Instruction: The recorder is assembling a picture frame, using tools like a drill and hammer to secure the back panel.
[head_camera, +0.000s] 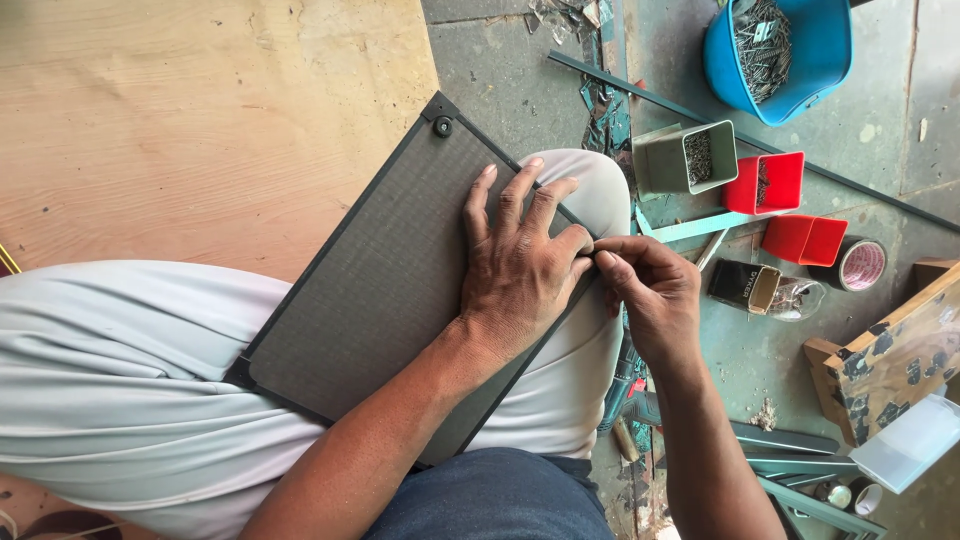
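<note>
Pressing flat on the grey panel is the left hand, open; the right hand is pinching its edge.

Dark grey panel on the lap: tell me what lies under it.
The dark grey woven-faced panel rests on the person's pale grey trousered leg. The left hand presses on top; the right hand pinches its edge. Its underside is hidden.
</note>
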